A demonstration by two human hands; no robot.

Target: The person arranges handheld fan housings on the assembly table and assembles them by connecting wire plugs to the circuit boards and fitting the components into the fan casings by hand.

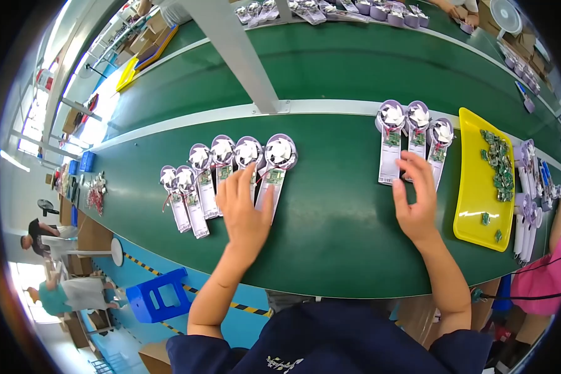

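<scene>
Several lilac handheld fan halves with white blades and small green circuit boards lie in a slanting row on the left; the rightmost is a fan half (280,152). Over the right end of that row is my left hand (243,212), its fingers apart, hiding parts of the handles beneath; contact cannot be made out. Three more fan halves stand apart on the right, among them a leftmost fan half (390,146). Beside their handles, my right hand (416,206) is open with thumb and fingers spread, partly covering the middle one. Neither hand grips anything visible.
A yellow tray (470,218) with loose green circuit boards sits at the right of the green table (330,230). Beyond it lie more fan parts (527,218). A white metal post (243,62) rises at the back. A blue stool (159,296) stands left; people work around.
</scene>
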